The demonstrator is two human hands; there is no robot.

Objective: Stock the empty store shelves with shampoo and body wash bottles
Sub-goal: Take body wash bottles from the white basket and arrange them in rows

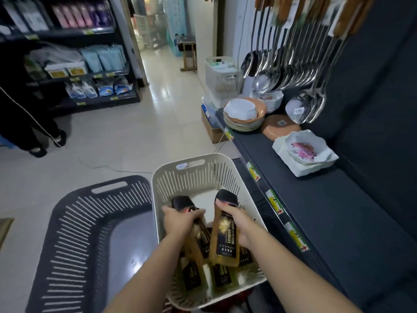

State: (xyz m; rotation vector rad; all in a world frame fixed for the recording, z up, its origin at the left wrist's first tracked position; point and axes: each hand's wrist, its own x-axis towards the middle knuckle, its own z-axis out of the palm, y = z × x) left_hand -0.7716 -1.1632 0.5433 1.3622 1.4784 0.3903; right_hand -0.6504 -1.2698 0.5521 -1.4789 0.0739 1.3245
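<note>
A cream slotted basket (180, 177) stands on the floor below me and holds several amber bottles (220, 275) with black caps and dark labels. My left hand (180, 222) grips one amber bottle (199, 241) near its black cap, inside the basket. My right hand (239, 224) grips a second amber bottle (225, 240), lifted slightly and tilted, its "League" label facing me. The dark shelf (327, 211) to the right has a bare stretch beside the basket.
A dark slotted basket (74, 233) sits left of the cream one. Bowls and plates (244, 117), a flowered dish (304, 152) and hanging ladles (293, 71) fill the shelf's far end. A person's legs (27, 123) stand at left before stocked shelves (74, 62). A cable crosses the tiled floor.
</note>
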